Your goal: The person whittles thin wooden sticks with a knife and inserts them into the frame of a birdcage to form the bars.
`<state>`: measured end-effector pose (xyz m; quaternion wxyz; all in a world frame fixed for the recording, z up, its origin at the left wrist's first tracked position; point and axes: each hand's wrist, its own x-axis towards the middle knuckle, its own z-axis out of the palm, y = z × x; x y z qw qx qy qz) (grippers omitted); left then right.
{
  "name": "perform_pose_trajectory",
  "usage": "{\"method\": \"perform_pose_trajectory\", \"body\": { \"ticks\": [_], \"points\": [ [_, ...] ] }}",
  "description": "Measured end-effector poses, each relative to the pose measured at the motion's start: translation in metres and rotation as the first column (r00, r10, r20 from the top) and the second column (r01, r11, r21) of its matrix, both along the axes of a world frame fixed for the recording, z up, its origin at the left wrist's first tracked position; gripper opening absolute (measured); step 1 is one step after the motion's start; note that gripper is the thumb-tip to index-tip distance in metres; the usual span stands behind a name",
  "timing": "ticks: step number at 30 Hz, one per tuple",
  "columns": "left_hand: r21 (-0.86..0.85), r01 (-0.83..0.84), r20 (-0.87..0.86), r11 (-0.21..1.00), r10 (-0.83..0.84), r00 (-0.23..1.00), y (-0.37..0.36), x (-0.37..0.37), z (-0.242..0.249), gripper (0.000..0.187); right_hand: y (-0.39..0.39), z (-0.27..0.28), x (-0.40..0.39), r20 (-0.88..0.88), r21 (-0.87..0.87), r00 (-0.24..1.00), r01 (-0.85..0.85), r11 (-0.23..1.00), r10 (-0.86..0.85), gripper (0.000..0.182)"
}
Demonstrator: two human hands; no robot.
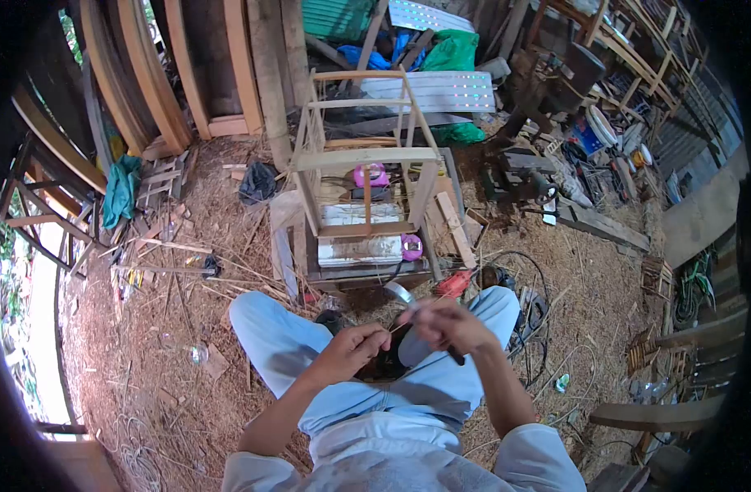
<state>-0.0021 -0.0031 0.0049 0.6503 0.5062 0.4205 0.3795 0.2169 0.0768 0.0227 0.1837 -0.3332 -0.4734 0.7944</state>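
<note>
Above my lap, my right hand (453,325) is closed round a tool with a curved metal head (398,292) and a dark handle end (456,355). Close to its left, my left hand (355,353) has its fingers pressed together; a thin light strip seems to run between the two hands, but what the left fingers pinch is too small to name. Beyond my knees a wooden frame (367,158) rests on a low worktable (367,277). Two pink-purple round objects (411,247) lie inside and beside the frame.
A red power tool (453,284) with a dark cable lies by my right knee. A black plastic bag (258,182) is on the shavings-covered floor at left. Curved wooden pieces (150,74) lean at the back left. Scrap and timber (603,224) lie at right.
</note>
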Motion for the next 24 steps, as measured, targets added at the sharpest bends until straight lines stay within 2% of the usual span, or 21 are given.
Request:
{"method": "perform_pose_trajectory", "body": {
  "ticks": [1, 3, 4, 5, 7, 8, 9, 11, 13, 15, 17, 18, 19, 20, 21, 22, 23, 24],
  "points": [
    [-0.004, -0.01, -0.002, 1.0, 0.01, 1.0, -0.004, -0.006, -0.002, 0.024, 0.007, -0.002, 0.01, 0.0, -0.003, 0.996, 0.085, 0.996, -0.085, 0.026],
    [-0.351, 0.075, 0.129, 0.933, -0.031, 0.991, -0.012, -0.019, -0.008, 0.024, 0.017, 0.013, 0.025, 0.067, 0.115, 0.998, 0.009, 0.993, -0.017, 0.027],
    [-0.366, 0.121, 0.149, 0.923, -0.07, 0.986, -0.013, -0.019, -0.012, 0.024, 0.015, 0.019, 0.026, 0.117, 0.046, 0.993, -0.034, 0.998, 0.028, 0.028],
    [-0.364, 0.119, 0.152, 0.924, -0.067, 0.986, -0.013, -0.018, -0.013, 0.024, 0.014, 0.018, 0.025, 0.12, 0.048, 0.992, -0.036, 0.998, 0.031, 0.028],
    [-0.173, 0.088, -0.032, 0.981, -0.095, 0.995, -0.013, -0.011, -0.009, 0.023, 0.007, 0.014, 0.017, 0.029, 0.008, 1.0, -0.002, 1.0, 0.001, 0.029],
    [-0.001, 0.064, -0.108, 0.998, -0.064, 0.992, -0.009, -0.004, -0.012, 0.023, 0.001, 0.011, 0.006, -0.006, 0.061, 1.0, 0.003, 0.998, -0.003, 0.029],
    [0.002, 0.066, -0.108, 0.998, -0.065, 0.992, -0.008, -0.001, -0.014, 0.023, -0.002, 0.014, -0.002, 0.047, 0.085, 0.994, -0.107, 0.991, 0.103, 0.03],
    [0.099, -0.007, -0.114, 0.995, 0.018, 0.993, -0.006, 0.002, -0.016, 0.021, 0.0, 0.008, -0.001, 0.117, 0.117, 0.992, -0.062, 0.991, 0.048, 0.03],
    [0.068, -0.021, -0.152, 0.997, 0.031, 0.988, -0.011, -0.013, -0.001, 0.019, 0.016, 0.011, 0.022, 0.186, 0.063, 0.952, 0.237, 0.97, -0.244, 0.029],
    [0.051, -0.023, -0.19, 0.998, 0.033, 0.981, -0.014, -0.036, 0.004, 0.017, 0.047, -0.005, 0.069, 0.055, -0.023, 0.915, 0.401, 0.916, -0.399, 0.021],
    [0.025, 0.007, -0.273, 1.0, 0.0, 0.962, -0.023, -0.056, -0.002, 0.016, 0.059, 0.005, 0.097, -0.034, 0.057, 0.795, 0.606, 0.793, -0.605, 0.026],
    [0.031, 0.013, -0.273, 0.999, -0.004, 0.962, -0.024, -0.06, -0.004, 0.016, 0.062, 0.013, 0.106, -0.064, 0.063, 0.759, 0.652, 0.756, -0.648, 0.029],
    [-0.009, -0.08, -0.274, 0.997, 0.074, 0.959, -0.026, -0.064, -0.008, 0.016, 0.062, 0.02, 0.111, -0.092, 0.063, 0.723, 0.691, 0.72, -0.685, 0.033],
    [-0.047, -0.177, -0.277, 0.983, 0.158, 0.948, -0.025, -0.065, -0.011, 0.017, 0.059, 0.023, 0.109, -0.119, 0.134, 0.775, 0.632, 0.763, -0.621, 0.038],
    [-0.045, -0.183, -0.274, 0.982, 0.164, 0.948, -0.022, -0.06, -0.012, 0.017, 0.053, 0.02, 0.102, -0.077, 0.21, 0.813, 0.58, 0.787, -0.577, 0.041],
    [0.058, -0.198, -0.319, 0.978, 0.206, 0.925, -0.016, -0.049, -0.012, 0.017, 0.043, 0.024, 0.086, -0.031, 0.189, 0.891, 0.451, 0.872, -0.454, 0.046],
    [0.163, -0.202, -0.358, 0.966, 0.249, 0.9, -0.008, -0.036, -0.009, 0.017, 0.037, 0.014, 0.071, -0.053, 0.083, 0.968, 0.25, 0.965, -0.246, 0.046],
    [0.345, -0.159, -0.362, 0.925, 0.287, 0.887, 0.001, -0.022, -0.001, 0.014, 0.024, -0.007, 0.054, 0.143, -0.008, 0.967, 0.216, 0.976, -0.213, 0.045]
  ]
}}
